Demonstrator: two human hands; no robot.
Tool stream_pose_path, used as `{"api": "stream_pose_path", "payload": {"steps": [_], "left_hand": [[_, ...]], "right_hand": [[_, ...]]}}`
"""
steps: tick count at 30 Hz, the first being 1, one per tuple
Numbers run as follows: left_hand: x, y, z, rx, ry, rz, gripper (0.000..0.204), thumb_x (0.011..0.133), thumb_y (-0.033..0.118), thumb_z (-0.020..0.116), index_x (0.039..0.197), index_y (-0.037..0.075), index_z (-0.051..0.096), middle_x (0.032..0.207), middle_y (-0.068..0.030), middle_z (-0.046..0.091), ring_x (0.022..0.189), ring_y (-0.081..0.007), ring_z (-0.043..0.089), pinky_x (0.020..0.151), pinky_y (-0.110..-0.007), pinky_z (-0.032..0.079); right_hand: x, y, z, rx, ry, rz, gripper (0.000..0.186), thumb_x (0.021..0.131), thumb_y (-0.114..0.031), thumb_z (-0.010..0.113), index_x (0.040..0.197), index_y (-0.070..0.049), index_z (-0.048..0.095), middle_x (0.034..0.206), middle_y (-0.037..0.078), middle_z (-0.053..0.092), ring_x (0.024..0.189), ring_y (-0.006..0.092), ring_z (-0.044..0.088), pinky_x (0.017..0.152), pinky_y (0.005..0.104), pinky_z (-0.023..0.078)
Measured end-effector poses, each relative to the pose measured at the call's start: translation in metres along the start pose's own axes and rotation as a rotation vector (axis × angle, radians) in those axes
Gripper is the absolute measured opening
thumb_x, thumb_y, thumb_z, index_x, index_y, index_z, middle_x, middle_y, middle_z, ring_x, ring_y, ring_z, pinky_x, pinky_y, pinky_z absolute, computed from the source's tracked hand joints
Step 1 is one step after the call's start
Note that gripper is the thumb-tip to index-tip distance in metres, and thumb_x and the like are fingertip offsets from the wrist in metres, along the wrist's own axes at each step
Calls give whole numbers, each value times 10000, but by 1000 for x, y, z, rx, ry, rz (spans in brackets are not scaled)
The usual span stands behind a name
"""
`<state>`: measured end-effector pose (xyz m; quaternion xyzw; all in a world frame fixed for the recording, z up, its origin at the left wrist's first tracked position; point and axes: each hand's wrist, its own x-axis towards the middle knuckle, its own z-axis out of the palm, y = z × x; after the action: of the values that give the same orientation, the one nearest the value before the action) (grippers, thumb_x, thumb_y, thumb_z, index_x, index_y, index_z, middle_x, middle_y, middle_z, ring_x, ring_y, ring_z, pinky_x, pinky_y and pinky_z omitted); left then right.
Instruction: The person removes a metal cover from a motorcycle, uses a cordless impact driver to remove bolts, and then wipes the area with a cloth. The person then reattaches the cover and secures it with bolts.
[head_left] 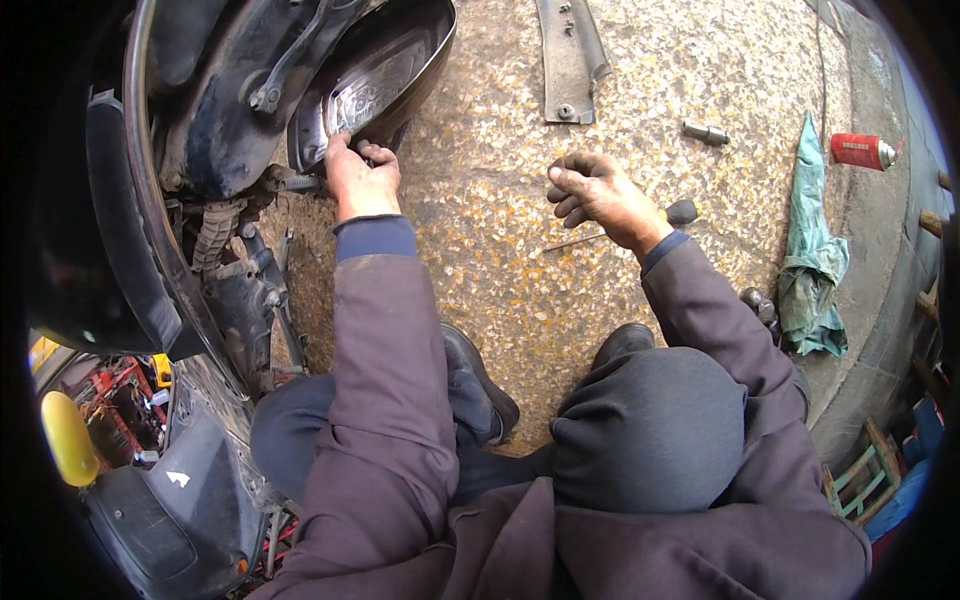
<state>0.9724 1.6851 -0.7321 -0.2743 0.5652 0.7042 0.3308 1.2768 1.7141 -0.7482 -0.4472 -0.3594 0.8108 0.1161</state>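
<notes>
My left hand [360,182] is at the lower end of a dark, glossy, hollow-sided panel [412,75] beside a motor scooter or motorcycle. Its fingers are closed at the panel's edge, and their undersides are hidden. Over the speckled floor, apart from the vehicle, is my right hand [597,195]. Thumb and fingers there are curled together, and whether a small item sits between them cannot be made out. Below and beside that hand lies a screwdriver [682,212] with a black and yellow handle, its thin shaft pointing left.
Along the left stands the vehicle with its wheel [125,200] and a coil spring [218,235]. A grey trim strip [568,65] lies ahead. To the right are a metal socket [706,133], a red spray can [860,151] and a folded green umbrella [812,270].
</notes>
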Motion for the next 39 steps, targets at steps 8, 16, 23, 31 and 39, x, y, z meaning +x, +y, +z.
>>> {"api": "stream_pose_path", "payload": {"steps": [8,16,23,31,39], "left_hand": [[-67,-46,0,-84,37,-33,200,909,270,552,796,140,451,592,19,427,515,-114,440,474,-243,383],[-152,-15,9,187,1,-234,256,936,268,544,725,146,464,604,25,440,505,-114,410,445,-247,340],[-275,43,11,471,-257,-304,167,922,210,563,783,149,493,610,18,475,521,-115,472,460,-262,411],[-492,160,33,750,-379,-351,172,858,164,630,714,93,570,590,-38,560,446,-150,520,396,-301,411],[-527,264,65,767,-547,-160,101,874,124,647,823,86,568,697,0,560,580,-96,529,475,-271,443]], "right_hand": [[-37,-55,-35,-191,100,6,360,937,-243,595,1127,62,562,837,97,623,667,132,588,578,277,508],[-171,-143,-7,-54,244,56,399,928,-234,622,1163,77,536,895,134,634,680,142,597,570,279,516],[-280,-176,85,242,285,134,377,919,-222,636,1163,52,547,908,133,653,732,168,630,591,288,521],[-421,-292,114,99,243,243,302,929,-212,600,1098,36,561,838,119,641,646,181,631,553,305,534],[-482,-430,54,-56,519,243,219,946,-191,539,1041,6,547,767,111,598,600,213,625,487,305,522]]}}
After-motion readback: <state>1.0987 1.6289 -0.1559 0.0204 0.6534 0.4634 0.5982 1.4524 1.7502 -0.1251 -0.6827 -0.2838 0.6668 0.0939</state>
